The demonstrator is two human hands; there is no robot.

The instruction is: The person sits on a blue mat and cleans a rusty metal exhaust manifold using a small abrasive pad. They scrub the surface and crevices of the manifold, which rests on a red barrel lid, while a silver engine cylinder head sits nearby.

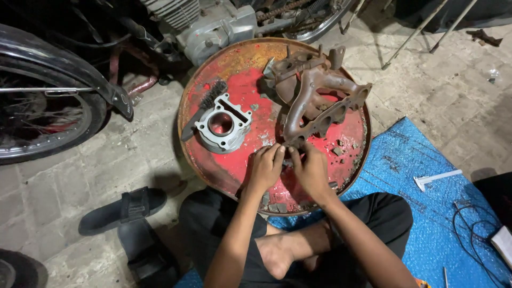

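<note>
Hidden between the fingers, cut off at the edges

Whatever small part the left hand [265, 166] and right hand [310, 169] pinch together stays covered by the fingers and cannot be identified. The motorcycle wheel [37, 114] runs off the left edge, the engine [213, 24] off the top. The black cable [472, 229] and a white object [504, 242] are clipped at the right edge.

Red tray [242, 170] with cylinder [223, 124], manifold [314, 101], brush [205, 104]
</note>
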